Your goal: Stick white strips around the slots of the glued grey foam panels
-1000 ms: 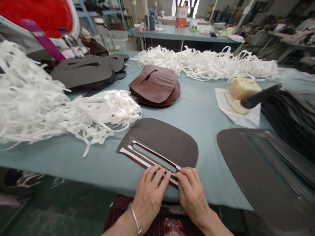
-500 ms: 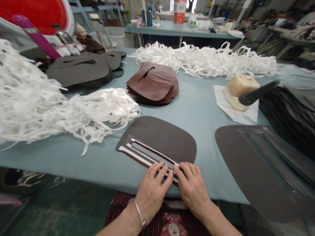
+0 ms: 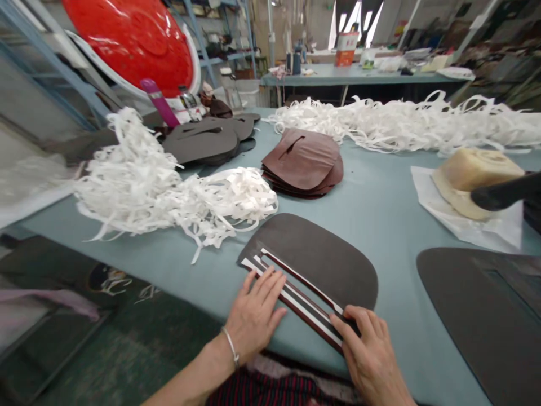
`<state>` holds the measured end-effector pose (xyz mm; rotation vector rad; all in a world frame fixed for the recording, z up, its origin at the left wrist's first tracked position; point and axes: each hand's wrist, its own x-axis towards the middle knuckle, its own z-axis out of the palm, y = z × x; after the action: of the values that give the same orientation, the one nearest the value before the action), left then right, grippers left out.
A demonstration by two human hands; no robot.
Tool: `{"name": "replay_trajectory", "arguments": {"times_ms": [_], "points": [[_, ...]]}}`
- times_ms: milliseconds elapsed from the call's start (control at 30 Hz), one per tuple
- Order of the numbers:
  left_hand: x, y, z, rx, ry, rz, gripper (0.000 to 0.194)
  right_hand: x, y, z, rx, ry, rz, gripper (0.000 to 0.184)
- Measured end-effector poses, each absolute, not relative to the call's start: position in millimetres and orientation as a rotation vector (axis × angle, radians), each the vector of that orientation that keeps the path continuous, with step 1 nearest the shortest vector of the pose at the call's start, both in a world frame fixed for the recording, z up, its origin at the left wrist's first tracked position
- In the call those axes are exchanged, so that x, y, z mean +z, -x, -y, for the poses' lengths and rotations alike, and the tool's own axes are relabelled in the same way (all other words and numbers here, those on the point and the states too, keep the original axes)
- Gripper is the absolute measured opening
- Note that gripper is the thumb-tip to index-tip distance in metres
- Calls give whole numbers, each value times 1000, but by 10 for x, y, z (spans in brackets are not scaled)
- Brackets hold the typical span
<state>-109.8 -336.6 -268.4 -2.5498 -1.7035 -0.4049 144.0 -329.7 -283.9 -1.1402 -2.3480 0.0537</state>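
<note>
A dark brown leather panel (image 3: 321, 259) with a long slot lies near the table's front edge. White tape strips (image 3: 296, 296) run along both sides of the slot. My left hand (image 3: 256, 313) lies flat with fingers stretched out on the left end of the strips. My right hand (image 3: 369, 355) rests on the right end of the strips, fingers pressing down on the panel's edge. Neither hand holds anything.
A heap of white paper strips (image 3: 169, 197) lies left of the panel, another heap (image 3: 401, 121) at the back. Reddish-brown leather pieces (image 3: 304, 163) are stacked in the middle. Dark panels (image 3: 486, 316) lie right, a tan block on paper (image 3: 473, 175) beyond.
My hands, side by side at the strips' right end before, have spread apart: the left slid to the left end, the right stayed at the right end. My view swung left.
</note>
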Motion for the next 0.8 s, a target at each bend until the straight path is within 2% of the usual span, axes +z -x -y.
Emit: {"name": "replay_trajectory", "arguments": {"times_ms": [200,367,433,533,800], "points": [[-2676,1457,3273,-300,2400,1851,56,-2882,-1456,3284,33,1108,2324,29],[-2687,1224,3238,-461,2389,1846,42,-2744,-1385,3283,151,1114,2259,23],[-2687,1055,3229,-517,2502,1729,41,-2710,-1295,3283,110,1100,2339,28],[-2688,831,3236,-483,2668,1579,46,-2722,-1149,3284,19,1126,2479,44],[-2676,982,3190,-366,2623,1647,49,-2770,-1133,3306,-173,1139,2567,42]]}}
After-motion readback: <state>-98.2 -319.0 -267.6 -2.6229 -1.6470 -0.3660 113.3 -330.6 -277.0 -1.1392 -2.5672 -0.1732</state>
